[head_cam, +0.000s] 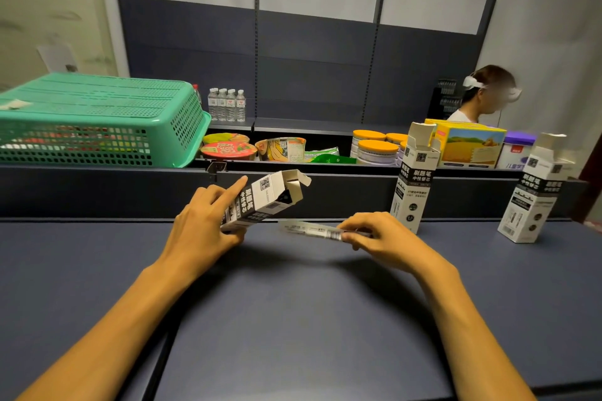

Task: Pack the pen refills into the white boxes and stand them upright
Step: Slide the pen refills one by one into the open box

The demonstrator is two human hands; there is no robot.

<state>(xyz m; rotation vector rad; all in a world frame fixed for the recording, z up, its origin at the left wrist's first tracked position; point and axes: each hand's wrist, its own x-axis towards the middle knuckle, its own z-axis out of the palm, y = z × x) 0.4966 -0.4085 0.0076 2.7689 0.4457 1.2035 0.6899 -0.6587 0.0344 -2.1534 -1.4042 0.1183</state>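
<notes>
Dark blue flat surface carrying two upright open-topped white cardboard boxes. Left hand gripping third white box, tilting, flaps open. Right hand grip pinching clear-wrapped pen refill pack, hovering just above surface.

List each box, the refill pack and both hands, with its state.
Tilted box: held in left hand, flaps open.
Refill pack: pinched by right hand, outside the box.
Middle box: upright, flaps open.
Right box: upright, flaps open.
Green basket: upside down.
</notes>
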